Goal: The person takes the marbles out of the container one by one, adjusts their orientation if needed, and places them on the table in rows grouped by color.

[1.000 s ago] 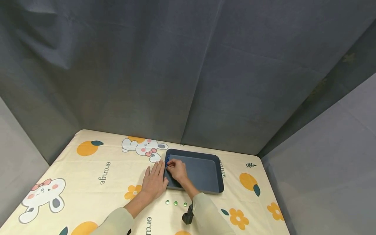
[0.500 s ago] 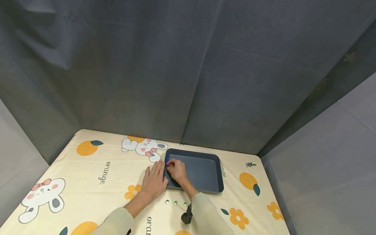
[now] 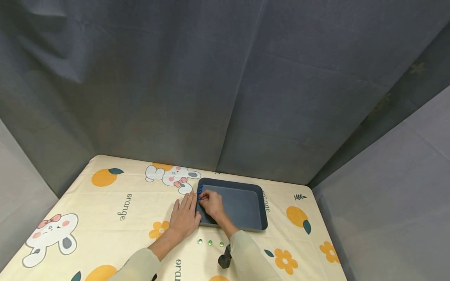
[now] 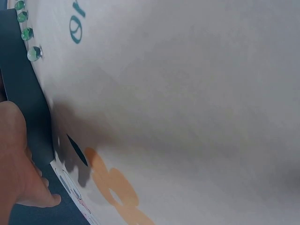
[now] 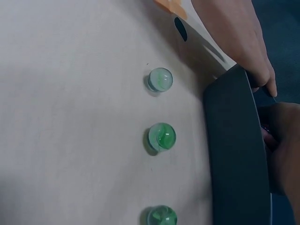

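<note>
A dark grey rectangular tray (image 3: 242,207) lies on the patterned cloth. Small blue marbles (image 3: 201,188) stand in a row along the inside of its left wall. My left hand (image 3: 184,216) rests flat at that wall with straight fingers, thumb at the tray's near left corner. Inside the tray my right hand (image 3: 211,203) pinches a small blue marble at the lower end of the row; its fingertips are mostly hidden in the right wrist view. Clear glass marbles with green swirls sit on the cloth before the tray, among them a green marble (image 5: 162,137).
The tray's near wall (image 5: 236,150) rises between the green marbles and my right hand. A black wrist device (image 3: 225,259) hangs below my right sleeve. Grey curtains (image 3: 175,97) enclose the table's back and sides. Orange and rabbit prints are flat on the cloth (image 3: 140,222).
Almost nothing differs. The right fingertips make only tiny movements at the blue row, and the left hand stays in place.
</note>
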The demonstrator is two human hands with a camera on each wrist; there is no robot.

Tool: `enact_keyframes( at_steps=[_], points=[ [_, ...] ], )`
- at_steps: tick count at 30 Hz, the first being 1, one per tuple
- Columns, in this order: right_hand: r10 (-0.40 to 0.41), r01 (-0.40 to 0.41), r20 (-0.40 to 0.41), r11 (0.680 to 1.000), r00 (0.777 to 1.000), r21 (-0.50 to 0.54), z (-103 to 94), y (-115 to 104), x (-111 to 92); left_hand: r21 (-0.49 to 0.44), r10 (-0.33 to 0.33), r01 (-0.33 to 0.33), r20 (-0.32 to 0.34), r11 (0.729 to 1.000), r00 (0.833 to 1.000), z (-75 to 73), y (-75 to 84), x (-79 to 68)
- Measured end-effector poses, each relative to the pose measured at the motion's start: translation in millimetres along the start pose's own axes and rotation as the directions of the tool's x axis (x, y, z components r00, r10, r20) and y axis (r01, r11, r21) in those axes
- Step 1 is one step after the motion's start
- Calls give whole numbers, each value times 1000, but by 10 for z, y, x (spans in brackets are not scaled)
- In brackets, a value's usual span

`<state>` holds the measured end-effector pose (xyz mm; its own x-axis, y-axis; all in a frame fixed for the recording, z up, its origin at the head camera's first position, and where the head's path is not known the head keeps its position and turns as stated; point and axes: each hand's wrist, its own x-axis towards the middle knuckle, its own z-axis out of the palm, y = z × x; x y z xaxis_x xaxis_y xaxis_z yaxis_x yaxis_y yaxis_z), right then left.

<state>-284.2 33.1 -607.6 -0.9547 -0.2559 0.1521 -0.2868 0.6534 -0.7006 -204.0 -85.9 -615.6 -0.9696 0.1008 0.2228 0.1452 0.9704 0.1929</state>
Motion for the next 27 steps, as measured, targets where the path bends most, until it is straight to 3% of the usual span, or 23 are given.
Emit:
enact_keyframes(
  at_steps=[12,21,27],
  points=[
    [8,-9,22,998,1000,60,-151,48,-93,12,-5,5,23,1000,1000,-39,11,-6],
    [-42,42,16,998,999,43,-337,63,-204,6,-6,6,19,1000,1000,-40,3,0],
    [-70,67,31,993,997,101,-453,54,-301,3,-4,4,14,1000,1000,-26,8,-4]
  ],
)
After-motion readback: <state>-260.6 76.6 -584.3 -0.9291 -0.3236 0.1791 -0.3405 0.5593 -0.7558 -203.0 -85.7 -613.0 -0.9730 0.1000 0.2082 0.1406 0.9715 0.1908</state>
